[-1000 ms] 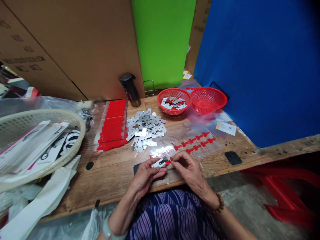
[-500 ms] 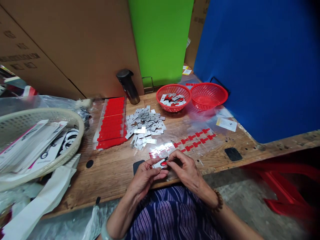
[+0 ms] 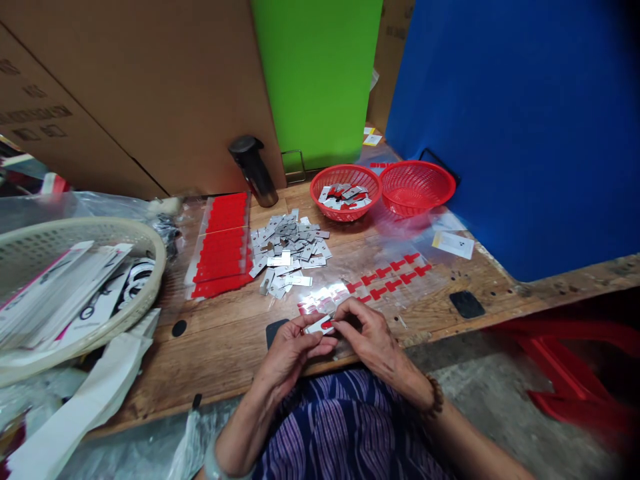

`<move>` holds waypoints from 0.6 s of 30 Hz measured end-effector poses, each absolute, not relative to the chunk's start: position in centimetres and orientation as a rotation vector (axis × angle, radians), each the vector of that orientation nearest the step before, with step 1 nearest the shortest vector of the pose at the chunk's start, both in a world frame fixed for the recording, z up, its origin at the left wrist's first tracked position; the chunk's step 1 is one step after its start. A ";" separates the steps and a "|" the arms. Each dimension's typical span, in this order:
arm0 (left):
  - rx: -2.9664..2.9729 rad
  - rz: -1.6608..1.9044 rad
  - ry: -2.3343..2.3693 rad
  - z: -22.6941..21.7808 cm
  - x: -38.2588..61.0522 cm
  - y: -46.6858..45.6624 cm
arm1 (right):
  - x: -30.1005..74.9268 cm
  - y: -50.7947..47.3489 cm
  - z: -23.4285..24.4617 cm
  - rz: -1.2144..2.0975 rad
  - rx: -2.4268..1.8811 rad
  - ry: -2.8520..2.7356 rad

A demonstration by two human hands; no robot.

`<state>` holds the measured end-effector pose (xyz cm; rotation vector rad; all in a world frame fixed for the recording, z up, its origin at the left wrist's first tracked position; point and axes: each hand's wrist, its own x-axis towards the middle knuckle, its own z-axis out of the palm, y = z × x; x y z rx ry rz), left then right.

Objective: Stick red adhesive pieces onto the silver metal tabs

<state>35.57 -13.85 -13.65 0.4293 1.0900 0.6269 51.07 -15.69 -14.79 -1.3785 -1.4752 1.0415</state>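
Note:
At the near edge of the wooden table (image 3: 215, 347), my left hand (image 3: 290, 353) pinches a small silver metal plate (image 3: 318, 327). My right hand (image 3: 370, 337) meets it from the right, its fingertips pressed on a small red sticker (image 3: 327, 325) at the plate's end. Just beyond the hands lies a clear sheet with red T-shaped stickers (image 3: 390, 275). A heap of loose silver plates (image 3: 287, 250) sits mid-table, with sheets of red stickers (image 3: 223, 243) to its left.
Two red mesh baskets stand at the back: one (image 3: 345, 193) holds several plates, the other (image 3: 417, 188) looks bare. A cream basket (image 3: 115, 230) of white packets sits far left. A dark dispenser (image 3: 253, 170) stands by cardboard boxes; green and blue panels rise behind.
My hands have stayed together on the plate, the right fingertips closing in over the red sticker. The view has tilted slightly.

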 end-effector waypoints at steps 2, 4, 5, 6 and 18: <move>0.431 0.627 1.095 -13.7 35.6 -13.8 | 51.1 -15.7 -14.9 1.040 -1.380 -1.477; 0.431 0.630 1.092 -13.7 35.5 -13.8 | 51.1 -15.6 -15.1 1.031 -1.381 -1.482; 0.431 0.631 1.089 -13.7 35.5 -13.9 | 51.1 -15.6 -15.1 1.024 -1.382 -1.486; 0.431 0.630 1.085 -13.7 35.5 -13.9 | 51.0 -15.6 -15.2 1.018 -1.381 -1.489; 0.422 0.624 1.065 -14.2 35.4 -13.8 | 51.1 -15.5 -15.2 1.059 -1.372 -1.460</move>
